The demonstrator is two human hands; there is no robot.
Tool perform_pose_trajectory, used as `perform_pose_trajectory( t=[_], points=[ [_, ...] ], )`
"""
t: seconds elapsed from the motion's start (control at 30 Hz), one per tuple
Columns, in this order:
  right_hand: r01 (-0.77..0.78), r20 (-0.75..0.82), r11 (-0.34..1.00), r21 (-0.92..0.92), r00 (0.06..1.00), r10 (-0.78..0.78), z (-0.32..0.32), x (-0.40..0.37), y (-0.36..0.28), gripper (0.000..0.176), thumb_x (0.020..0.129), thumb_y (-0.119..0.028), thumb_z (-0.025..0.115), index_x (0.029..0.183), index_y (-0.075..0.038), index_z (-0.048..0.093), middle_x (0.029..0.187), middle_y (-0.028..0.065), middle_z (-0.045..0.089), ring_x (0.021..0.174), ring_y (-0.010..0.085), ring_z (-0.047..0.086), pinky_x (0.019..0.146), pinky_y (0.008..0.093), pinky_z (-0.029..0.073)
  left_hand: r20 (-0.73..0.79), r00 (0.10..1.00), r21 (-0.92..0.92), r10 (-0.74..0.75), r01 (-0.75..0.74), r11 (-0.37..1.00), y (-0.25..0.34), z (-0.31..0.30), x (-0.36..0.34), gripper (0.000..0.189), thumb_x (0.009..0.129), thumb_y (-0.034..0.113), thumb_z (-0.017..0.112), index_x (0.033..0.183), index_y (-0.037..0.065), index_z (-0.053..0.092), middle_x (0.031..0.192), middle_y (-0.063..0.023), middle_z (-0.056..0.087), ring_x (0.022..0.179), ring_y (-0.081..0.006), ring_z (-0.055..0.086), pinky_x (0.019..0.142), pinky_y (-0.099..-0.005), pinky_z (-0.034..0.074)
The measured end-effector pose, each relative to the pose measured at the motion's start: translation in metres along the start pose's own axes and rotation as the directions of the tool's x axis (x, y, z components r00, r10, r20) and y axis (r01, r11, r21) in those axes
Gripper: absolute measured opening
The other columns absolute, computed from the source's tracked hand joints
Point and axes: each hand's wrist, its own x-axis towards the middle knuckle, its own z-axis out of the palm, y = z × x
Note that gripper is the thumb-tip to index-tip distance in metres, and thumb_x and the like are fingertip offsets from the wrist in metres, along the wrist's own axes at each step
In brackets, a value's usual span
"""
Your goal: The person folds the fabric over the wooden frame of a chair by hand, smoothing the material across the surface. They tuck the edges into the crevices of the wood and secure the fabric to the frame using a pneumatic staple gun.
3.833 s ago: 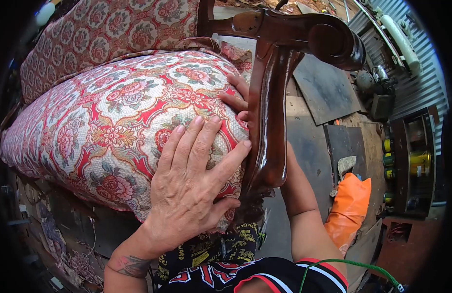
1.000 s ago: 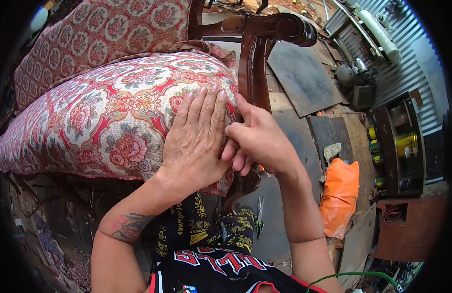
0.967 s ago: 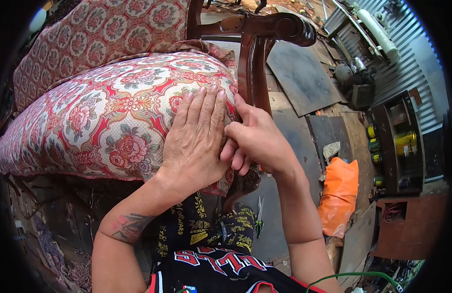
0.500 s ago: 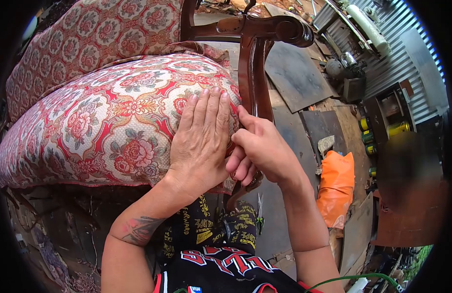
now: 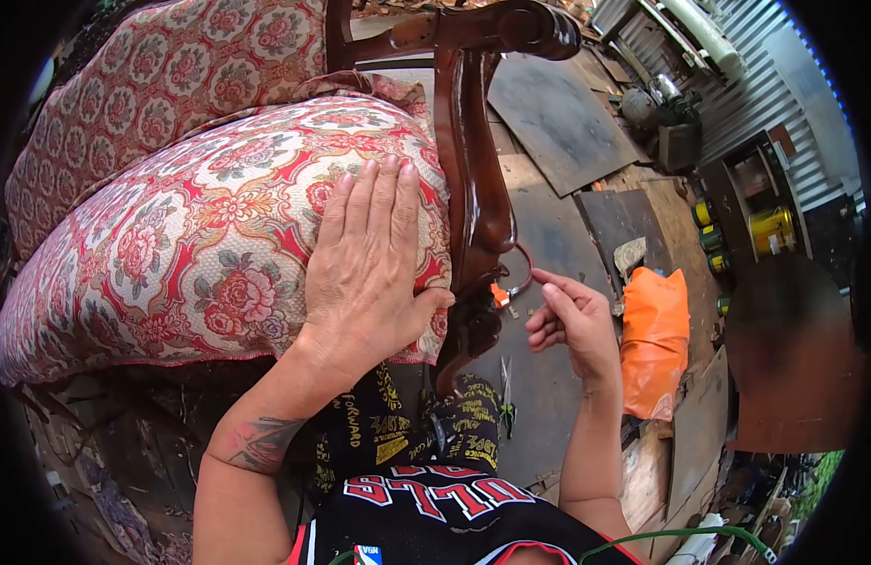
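Note:
My left hand (image 5: 365, 259) lies flat on the padded seat (image 5: 238, 282), fingers stretched and together, thumb out toward the seat's right edge. The cover is red and cream fabric with rose medallions. My right hand (image 5: 579, 325) is in the air to the right of the chair's dark carved wooden arm support (image 5: 473, 169). Its fingers are curled, with the index finger and thumb close together; anything between them is too small to make out. By the index fingertip is a curved red hose (image 5: 527, 261) with a metal fitting and an orange end.
Scissors (image 5: 507, 405) lie on the floor near my knees. An orange plastic-wrapped bundle (image 5: 654, 339) is to the right. Dark boards (image 5: 560, 118) cover part of the floor. Shelves with several yellow cans (image 5: 773, 231) stand by a corrugated metal wall (image 5: 784, 104).
My right hand has moved from the seat's right edge out to the right, away from the chair, uncovering the red hose. My left hand stays flat on the seat. The view has shifted slightly.

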Motion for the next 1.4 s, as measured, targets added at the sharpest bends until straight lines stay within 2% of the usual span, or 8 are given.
perform_pose_trajectory(
  t=[0.17,0.33,0.77,0.93,1.1,1.23,1.33,1.4],
  points=[
    [-0.187,-0.28,0.954,-0.234,0.953,0.118,-0.07,0.053,0.19,0.048,0.106,-0.021,0.064,0.144,0.007,0.061,0.082,0.0094,0.073,0.062,0.0125,0.07,0.053,0.0286,0.059,0.057,0.998,0.09,0.006,-0.011,0.996,0.004,-0.003,-0.005,0.128,0.071,0.056,0.09,0.164,-0.006,0.027,0.167,-0.025,0.037,0.157,-0.04,0.033,0.133,-0.0521,0.02],
    [-0.197,-0.277,0.592,-0.782,0.96,-0.047,-0.102,0.074,0.358,0.042,0.097,-0.022,0.066,0.131,0.002,0.073,0.11,0.0219,0.079,0.098,0.0351,0.078,0.089,0.0445,0.062,0.07,0.998,0.197,0.009,-0.022,0.98,0.008,-0.004,-0.003,0.13,0.071,0.06,0.089,0.166,-0.003,0.027,0.168,-0.0235,0.036,0.157,-0.0411,0.034,0.132,-0.0534,0.021],
    [-0.44,-0.745,0.851,-0.287,0.66,0.091,-0.107,0.119,0.405,0.031,0.1,-0.023,0.065,0.12,-0.005,0.079,0.117,0.0194,0.079,0.111,0.0405,0.074,0.101,0.0464,0.056,0.141,0.987,0.334,0.082,-0.126,0.934,-0.025,-0.006,0.009,0.128,0.074,0.06,0.088,0.169,0.0,0.026,0.168,-0.0245,0.038,0.155,-0.0429,0.036,0.127,-0.0531,0.028],
    [0.001,-0.335,0.58,-0.815,0.815,-0.473,-0.097,0.175,0.419,0.022,0.097,-0.006,0.063,0.117,-0.006,0.073,0.112,0.0147,0.072,0.113,0.0368,0.067,0.099,0.0468,0.055,0.151,0.986,0.296,0.076,-0.118,0.948,-0.036,0.001,0.012,0.129,0.074,0.061,0.088,0.169,0.0,0.027,0.17,-0.0226,0.038,0.157,-0.0401,0.034,0.129,-0.0521,0.025],
    [0.397,0.179,0.26,-0.88,0.784,-0.594,-0.069,0.304,0.381,0.043,0.087,-0.004,0.071,0.13,-0.006,0.069,0.133,0.0151,0.067,0.128,0.0347,0.061,0.111,0.0458,0.05,0.148,0.988,0.261,0.048,-0.086,0.962,-0.043,0.012,0.019,0.134,0.067,0.063,0.09,0.167,-0.002,0.029,0.17,-0.0224,0.039,0.156,-0.0399,0.038,0.128,-0.0514,0.028],
    [0.496,0.486,-0.021,-0.868,0.842,-0.235,-0.031,0.37,0.341,0.05,0.081,-0.006,0.073,0.131,-0.009,0.069,0.152,0.0157,0.056,0.142,0.0348,0.052,0.119,0.0459,0.044,0.203,0.979,0.271,0.034,-0.09,0.958,-0.057,0.015,0.027,0.14,0.064,0.069,0.089,0.167,-0.003,0.028,0.17,-0.0238,0.037,0.157,-0.0405,0.036,0.129,-0.0511,0.027],
    [0.42,0.378,0.178,-0.89,0.898,-0.227,-0.025,0.38,0.309,0.046,0.082,-0.008,0.072,0.128,-0.008,0.07,0.143,0.0175,0.062,0.131,0.0349,0.061,0.109,0.0432,0.05,0.214,0.977,0.269,0.019,-0.078,0.96,-0.073,0.014,0.026,0.141,0.065,0.071,0.088,0.167,-0.005,0.027,0.17,-0.0232,0.037,0.157,-0.0406,0.035,0.129,-0.0512,0.027],
    [0.442,0.504,0.244,-0.863,0.78,0.371,-0.017,0.371,0.293,0.039,0.085,-0.01,0.069,0.124,-0.007,0.07,0.128,0.0182,0.069,0.115,0.0372,0.069,0.098,0.0444,0.055,0.191,0.981,0.184,-0.024,-0.012,0.983,-0.072,0.006,0.023,0.14,0.065,0.069,0.09,0.165,-0.006,0.028,0.168,-0.0242,0.038,0.156,-0.0409,0.037,0.128,-0.0511,0.028]
  ],
)
